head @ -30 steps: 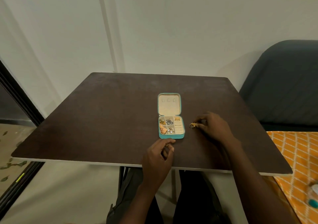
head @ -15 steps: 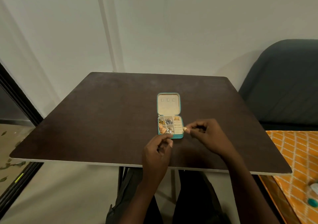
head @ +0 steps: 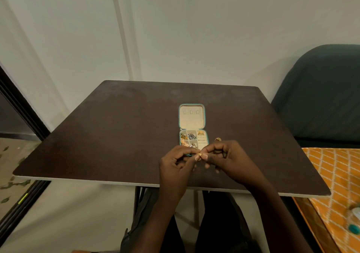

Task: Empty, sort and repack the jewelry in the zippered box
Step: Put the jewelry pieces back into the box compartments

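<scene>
Two hands meet over a small gold ring, just in front of the open jewelry box.

From the head camera: the left hand and the right hand both pinch the gold ring between their fingertips. The teal jewelry box lies open on the dark table, with gold and silver pieces in its little sections. Another gold ring sits on the table just right of the box.

- My left hand has come up from the near table edge to meet my right hand.
- Both now pinch a small gold ring, which my right hand alone held before.
</scene>
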